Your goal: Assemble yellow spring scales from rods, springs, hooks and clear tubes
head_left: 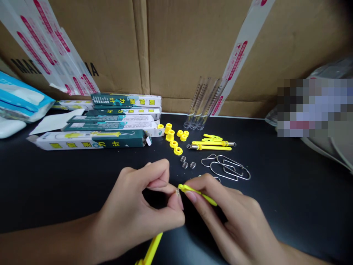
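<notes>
The right hand (230, 215) had its fingers (193, 197) closed on a slim yellow plastic strip (200, 193), and the left hand (132, 215) pinched the strip's near end, where a tiny metal bit (177, 191) showed, between thumb and forefinger. A yellow rod (150, 248) ran from beneath the left hand past the bottom edge of the view; what held it was hidden.

Both hands worked above the black tabletop (49, 184), with open room to their left, up to the stacked printed boxes (96, 140), and to the right of the large wire clips (226, 167). Just ahead of the hands lay small coil springs (184, 162), with yellow rings (172, 138) and yellow rod parts (212, 144) farther back. Clear tubes (200, 105) leaned against the cardboard wall (190, 48) at the tabletop's back edge.
</notes>
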`<state>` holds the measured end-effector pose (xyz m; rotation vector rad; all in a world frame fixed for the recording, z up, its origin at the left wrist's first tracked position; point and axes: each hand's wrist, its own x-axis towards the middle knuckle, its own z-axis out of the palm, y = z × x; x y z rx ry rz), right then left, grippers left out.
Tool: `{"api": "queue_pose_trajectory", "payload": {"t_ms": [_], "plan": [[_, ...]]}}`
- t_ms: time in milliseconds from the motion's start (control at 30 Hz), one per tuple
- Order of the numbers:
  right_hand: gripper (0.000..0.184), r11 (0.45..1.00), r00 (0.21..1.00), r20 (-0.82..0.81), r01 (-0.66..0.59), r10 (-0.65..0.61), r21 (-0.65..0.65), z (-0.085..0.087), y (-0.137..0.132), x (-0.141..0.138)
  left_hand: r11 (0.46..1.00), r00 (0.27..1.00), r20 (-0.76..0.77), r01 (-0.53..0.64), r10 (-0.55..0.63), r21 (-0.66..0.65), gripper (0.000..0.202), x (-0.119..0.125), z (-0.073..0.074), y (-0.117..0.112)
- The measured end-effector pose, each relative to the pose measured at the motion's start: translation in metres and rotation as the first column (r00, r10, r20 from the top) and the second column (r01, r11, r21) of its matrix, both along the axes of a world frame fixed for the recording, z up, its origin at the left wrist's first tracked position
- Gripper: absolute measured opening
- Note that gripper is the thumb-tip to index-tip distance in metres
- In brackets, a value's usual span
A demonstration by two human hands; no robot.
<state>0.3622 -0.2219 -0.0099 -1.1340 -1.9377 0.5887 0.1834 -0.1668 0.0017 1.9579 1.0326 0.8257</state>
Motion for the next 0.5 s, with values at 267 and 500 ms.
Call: {"api": "queue_pose_trajectory", "payload": {"t_ms": [267, 500], "plan": [[0.021, 0.998, 0.994, 0.111, 0.001, -0.008, 0.06, -0.0024, -0.0012, 0.0011, 0.993, 0.998, -0.066, 0.017, -0.009, 0.117, 0.033, -0.0037, -0.0108, -0.0025], [0.025, 0.999, 0.991, 0.131, -0.014, 0.008, 0.044, 0.0034, 0.0054, 0.0039, 0.997, 0.995, -0.097, 0.033, -0.027, 0.065, 0.033, -0.0014, -0.0048, -0.0013]]}}
